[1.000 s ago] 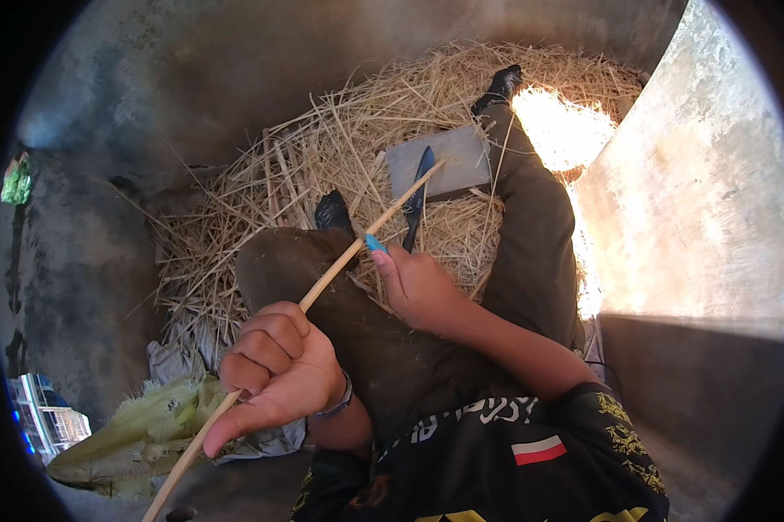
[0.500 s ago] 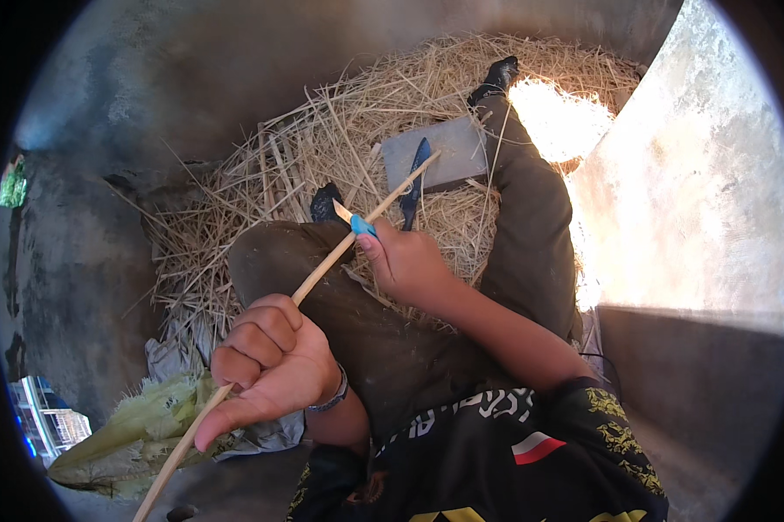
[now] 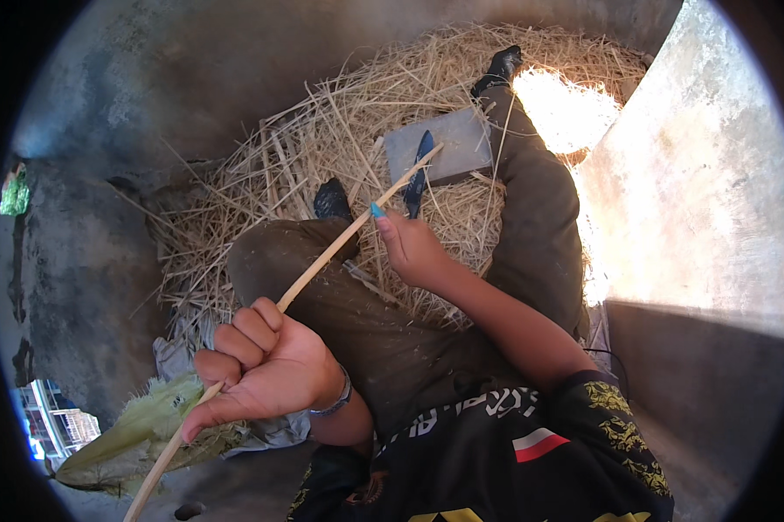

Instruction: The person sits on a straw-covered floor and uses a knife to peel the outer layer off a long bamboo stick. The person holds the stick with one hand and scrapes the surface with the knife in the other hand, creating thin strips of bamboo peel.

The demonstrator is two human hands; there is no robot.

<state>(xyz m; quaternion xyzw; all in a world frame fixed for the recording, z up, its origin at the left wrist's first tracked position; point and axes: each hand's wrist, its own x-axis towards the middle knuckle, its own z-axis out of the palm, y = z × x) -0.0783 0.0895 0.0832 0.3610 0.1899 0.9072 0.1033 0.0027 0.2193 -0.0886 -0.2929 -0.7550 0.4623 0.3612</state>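
Note:
A long, pale wooden stick [image 3: 322, 265] slants from the lower left to the upper middle of the head view. My left hand [image 3: 279, 370] is closed round its lower part, thumb pointing down along it. Against the upper part of the stick, my right hand [image 3: 413, 252] is closed on a small blue-handled knife [image 3: 377, 210]; only a blue bit shows and its blade cannot be made out. Beyond the stick's tip lies a dark-bladed knife [image 3: 413, 198], partly on a grey slab [image 3: 466, 148] and partly crossed by the stick.
Straw [image 3: 322, 130] covers the ground around my outstretched legs [image 3: 535, 209]. Concrete walls [image 3: 696, 174] rise on both sides and at the far end. A frayed greenish sack [image 3: 140, 431] lies at the lower left. A thin dark cable [image 3: 618, 365] runs at the right.
The blue-handled knife's blade, seen pointing up-left across the stick before, no longer shows. My right hand has turned and shifted slightly up; my left hand has moved slightly down-left with the stick.

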